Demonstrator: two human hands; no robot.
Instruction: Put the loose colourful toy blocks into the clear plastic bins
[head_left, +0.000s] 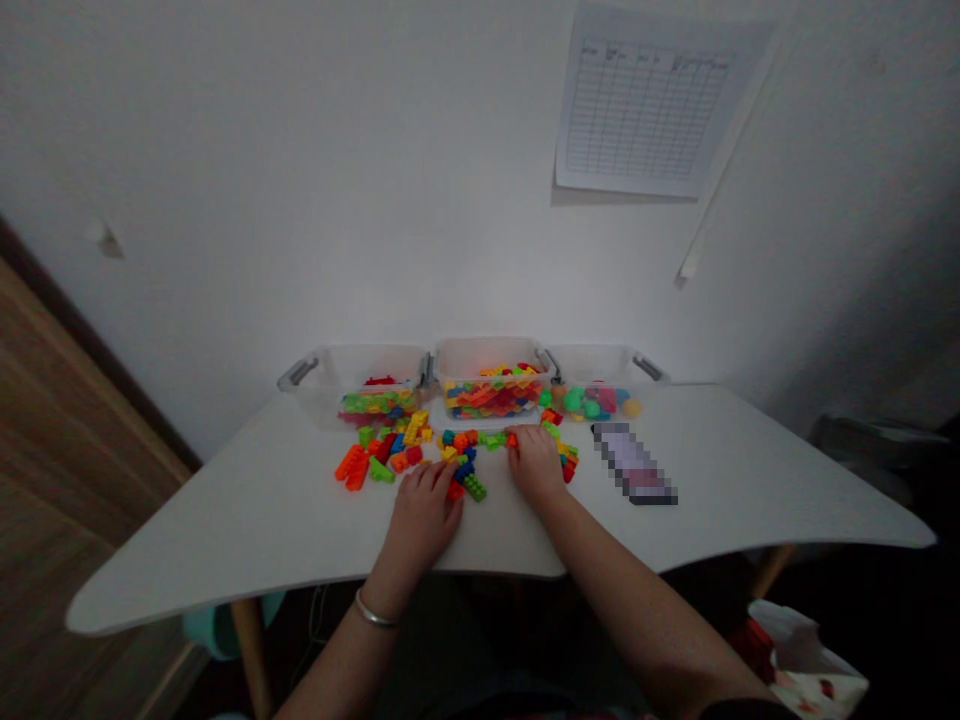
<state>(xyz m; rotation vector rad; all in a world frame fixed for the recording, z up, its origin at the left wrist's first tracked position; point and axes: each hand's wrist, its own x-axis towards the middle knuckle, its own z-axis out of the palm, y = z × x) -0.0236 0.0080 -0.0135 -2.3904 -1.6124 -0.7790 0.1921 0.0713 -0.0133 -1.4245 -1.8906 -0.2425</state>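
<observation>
Here: white table (247, 520), wall chart (643, 110), toy bricks (351, 468); left grip (424, 510), right grip (536, 462): can't tell.

Orange, green, yellow, blue bricks (459, 462)

Head cam looks fwd/down at table (225, 530), roughly close.

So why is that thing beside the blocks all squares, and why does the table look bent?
In the head view, the object is pixelated, hiding what it is; the white table bows along its front edge, likely from a wide lens.
</observation>
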